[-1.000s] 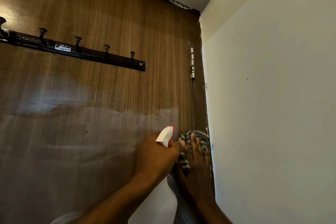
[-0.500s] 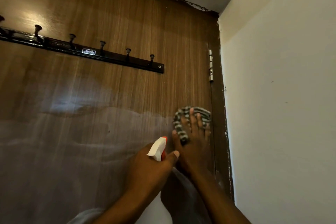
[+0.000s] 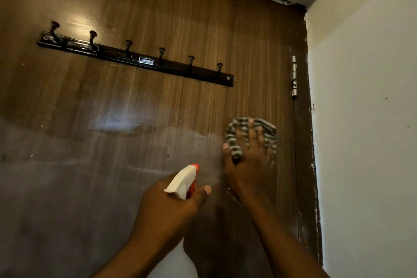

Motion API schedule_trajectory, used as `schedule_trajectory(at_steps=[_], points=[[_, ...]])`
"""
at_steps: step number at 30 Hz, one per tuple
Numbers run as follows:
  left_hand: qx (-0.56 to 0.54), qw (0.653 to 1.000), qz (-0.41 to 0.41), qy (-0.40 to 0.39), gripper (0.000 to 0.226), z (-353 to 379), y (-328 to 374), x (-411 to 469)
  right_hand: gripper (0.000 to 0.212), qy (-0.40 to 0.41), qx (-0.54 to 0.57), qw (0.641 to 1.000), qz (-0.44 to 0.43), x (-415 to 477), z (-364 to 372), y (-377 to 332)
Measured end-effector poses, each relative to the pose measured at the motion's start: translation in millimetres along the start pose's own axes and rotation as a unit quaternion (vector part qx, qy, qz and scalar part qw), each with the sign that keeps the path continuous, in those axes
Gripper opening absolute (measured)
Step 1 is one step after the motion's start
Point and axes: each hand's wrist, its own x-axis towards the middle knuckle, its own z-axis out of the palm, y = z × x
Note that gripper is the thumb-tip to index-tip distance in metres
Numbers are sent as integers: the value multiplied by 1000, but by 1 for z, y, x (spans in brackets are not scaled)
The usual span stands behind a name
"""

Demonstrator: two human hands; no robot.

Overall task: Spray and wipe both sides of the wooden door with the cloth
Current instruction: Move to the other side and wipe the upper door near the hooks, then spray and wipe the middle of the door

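Observation:
The wooden door fills the view, with a hazy wet film over its lower half. My right hand presses a striped grey-and-white cloth flat against the door near the hinge side, fingers spread over it. My left hand grips a spray bottle; its white head with orange nozzle points up toward the door, just left of and below the cloth. The bottle's body is mostly hidden behind my hand.
A black hook rail with several hooks is screwed across the door's upper half. A metal hinge sits at the door's right edge beside the dark frame. A white wall stands close on the right.
My right hand has slid the cloth upward along the door near the hinge side. My left hand with the spray bottle stayed low, and the view tilted to show more of the hook rail.

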Motion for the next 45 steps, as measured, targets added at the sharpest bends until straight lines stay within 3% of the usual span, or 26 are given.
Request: schedule_trajectory(at_steps=[6,8,10,12,14,18,22,24,27,28,33,38,41,43,45], points=[[10,999,20,23,61,-17,-8,-12,67,-70,-55,982,-164,-85,4,28],[15,1000,15,22,65,-25,-8,-16,62,-71,-53,987,-136,-90,-4,45],[21,999,11,29,66,-36,-9,-16,65,-58,-63,995,-56,-72,-7,46],[25,999,15,37,64,-49,-10,-12,65,-33,-51,998,18,-40,-6,22],[24,999,26,41,63,-63,-10,-6,66,-13,-20,1000,19,-11,4,-17],[22,998,40,41,69,-86,-12,3,67,-49,-52,994,-87,-32,30,-75],[45,997,34,53,58,-97,-24,0,66,-92,-65,977,-182,-103,16,-43],[65,996,10,57,63,-102,-32,-5,68,-74,-65,984,-148,-123,8,-18],[80,995,-15,51,68,-114,-40,-7,73,-28,-21,999,35,-109,8,-18],[80,996,-17,42,72,-119,-42,-7,74,-13,-13,998,60,-95,10,-29],[51,998,-7,27,88,-142,-45,-3,71,-27,-25,999,-32,-29,38,-113],[50,997,-13,59,79,-157,-51,3,68,-84,-57,983,-156,-92,41,-117],[59,996,-27,56,75,-166,-61,2,62,-61,-84,991,-80,-129,31,-92],[51,998,-25,41,76,-176,-65,4,61,-6,-50,999,19,-121,32,-97],[43,998,-17,35,76,-191,-66,7,65,53,5,997,61,-92,35,-128]])
